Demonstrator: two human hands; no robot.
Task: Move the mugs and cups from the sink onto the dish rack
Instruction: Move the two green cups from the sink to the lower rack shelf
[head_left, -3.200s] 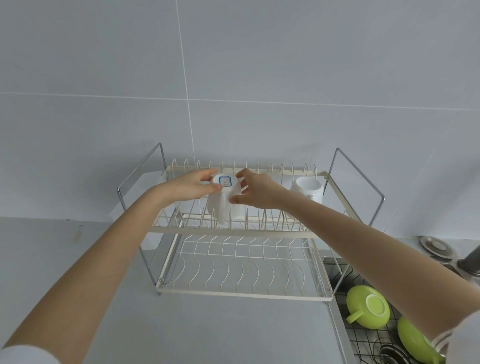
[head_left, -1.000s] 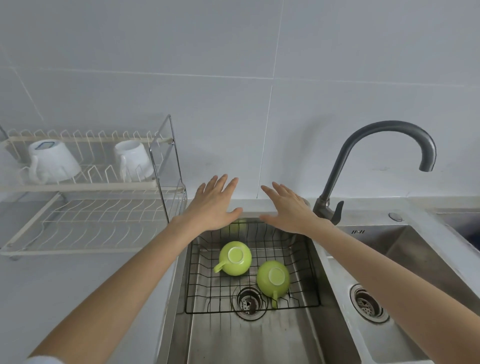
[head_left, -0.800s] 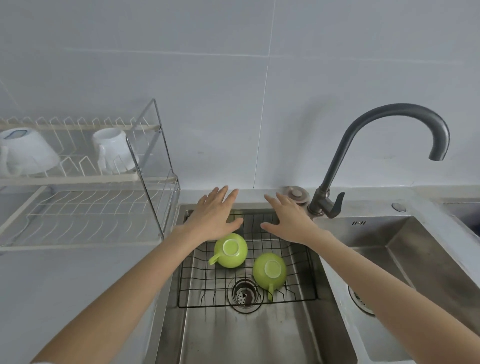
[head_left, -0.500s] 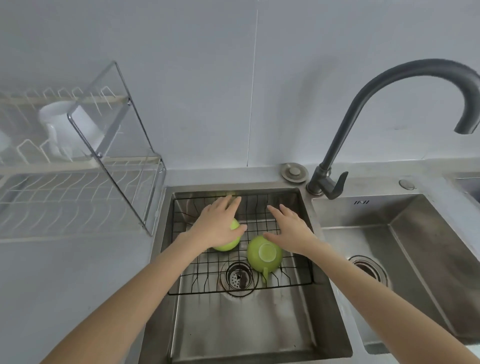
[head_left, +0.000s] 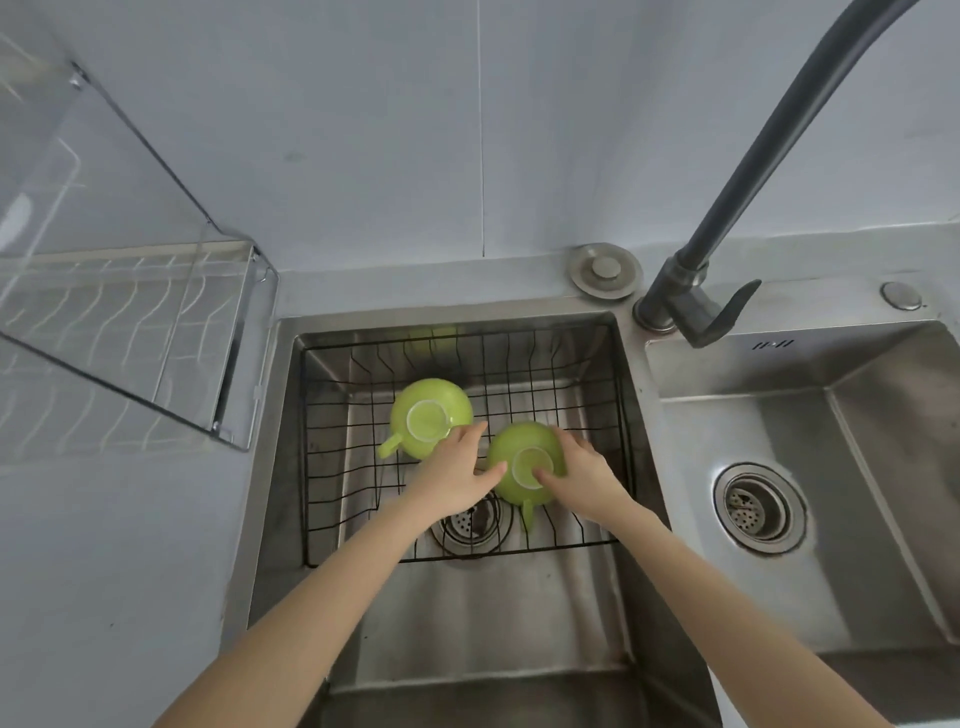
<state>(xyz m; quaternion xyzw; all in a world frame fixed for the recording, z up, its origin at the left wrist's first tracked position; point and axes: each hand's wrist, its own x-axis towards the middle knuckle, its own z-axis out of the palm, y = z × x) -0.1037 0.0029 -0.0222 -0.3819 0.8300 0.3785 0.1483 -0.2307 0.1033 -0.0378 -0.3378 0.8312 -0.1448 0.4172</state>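
Green cup (head_left: 511, 449) partly hidden between both hands (head_left: 457, 480); rack (head_left: 130, 322) cropped.

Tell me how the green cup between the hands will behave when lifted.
The green cup sits upside down and rounded, so it may rock or slip from both hands. It looks rigid, glossy, probably slick. Its handle offers surer hold.

left grip (head_left: 457, 478): fingers spread on left flank of the near upturned lime-green ceramic cup (head_left: 511, 449) | right grip (head_left: 582, 475): on its right flank, thumb on base | second upturned lime-green cup (head_left: 431, 415): just beside, back-left | both on black wire basket (head_left: 332, 467) in steel sink (head_left: 467, 623) | white wire dish rack (head_left: 119, 312): left, on grey table (head_left: 104, 545)
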